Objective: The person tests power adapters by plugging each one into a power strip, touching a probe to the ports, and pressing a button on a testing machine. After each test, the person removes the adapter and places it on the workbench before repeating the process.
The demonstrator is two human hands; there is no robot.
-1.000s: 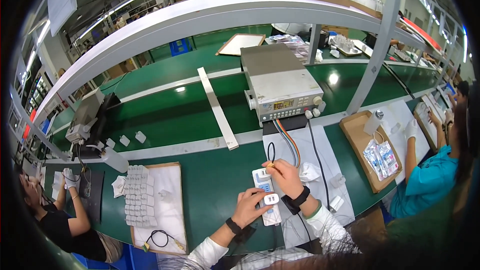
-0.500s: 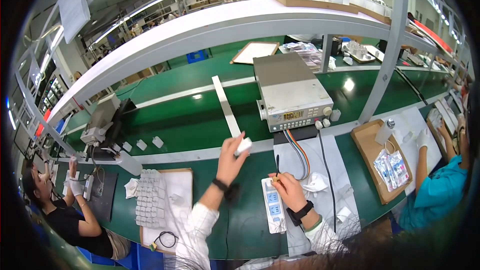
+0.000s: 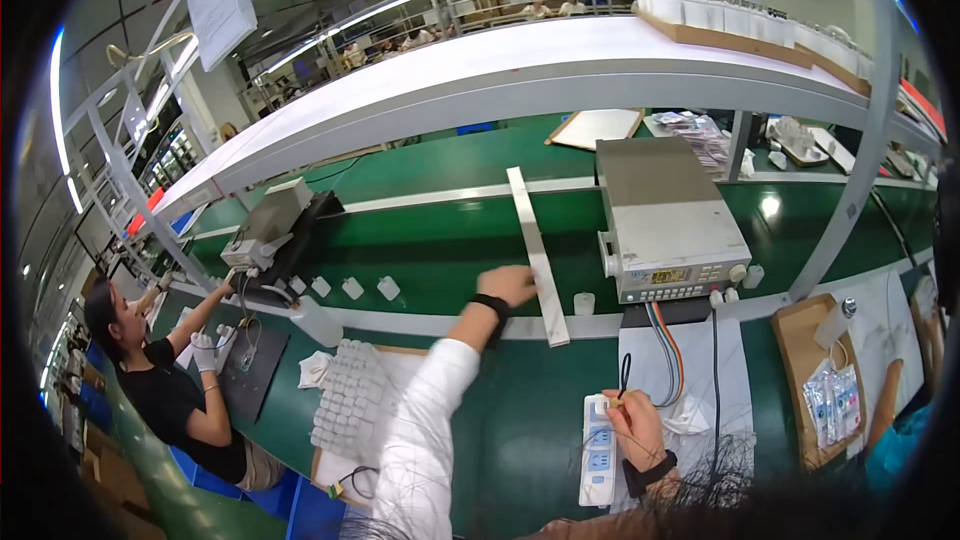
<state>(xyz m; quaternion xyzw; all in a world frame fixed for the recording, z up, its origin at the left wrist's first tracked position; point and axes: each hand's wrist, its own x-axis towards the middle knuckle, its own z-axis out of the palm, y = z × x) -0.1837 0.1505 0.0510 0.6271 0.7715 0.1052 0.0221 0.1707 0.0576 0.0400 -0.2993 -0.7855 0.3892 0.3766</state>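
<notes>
My left hand (image 3: 510,284) hovers over the green bench beside a long white strip (image 3: 540,258), back toward me with its fingers curled out of sight. A small white adapter block (image 3: 584,304) stands to its right, at the pale rail below the meter. My right hand (image 3: 638,426) pinches a small yellowish connector (image 3: 614,402), from which a black cable (image 3: 626,372) loops up. That hand is at the upper end of a white power strip (image 3: 598,455) with blue sockets. Crumpled white paper (image 3: 687,416) lies just right of it.
A grey bench meter (image 3: 672,240) stands ahead, with coloured wires (image 3: 664,350) hanging from it. Left are rows of white blocks (image 3: 345,400) on a tray and a white bottle (image 3: 316,324). A cardboard tray (image 3: 800,340) sits right. Co-workers flank me; a shelf (image 3: 500,80) crosses ahead.
My left hand has let go of the white adapter block, which now stands by the rail, and has drawn away to its left. The right hand keeps its pinch. The view has shifted left.
</notes>
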